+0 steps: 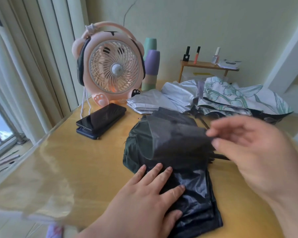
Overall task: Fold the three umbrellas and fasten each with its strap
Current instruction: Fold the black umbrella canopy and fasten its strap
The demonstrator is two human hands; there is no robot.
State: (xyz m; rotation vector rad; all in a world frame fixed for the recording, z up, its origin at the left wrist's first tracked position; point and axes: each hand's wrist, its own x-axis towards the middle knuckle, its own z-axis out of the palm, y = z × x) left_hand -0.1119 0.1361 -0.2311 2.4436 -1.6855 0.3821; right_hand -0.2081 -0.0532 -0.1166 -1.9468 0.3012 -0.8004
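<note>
Sitting near black umbrella (pixel 172 152): phone (pixel 101 117); fan (pixel 110 66)

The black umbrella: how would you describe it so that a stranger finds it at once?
Start at the pink fan at the back of the yellow table. In front of it, nearest the person, lies the black umbrella, with the left hand flat on its cloth. Unlike the silver umbrella and the flower-printed umbrella behind it, it is plain dark.

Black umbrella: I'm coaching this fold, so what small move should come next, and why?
Probably wrap the raised flap round the black umbrella with the right hand: the left hand pins it flat and that flap stands loose. The right hand's grip is blurred.
</note>
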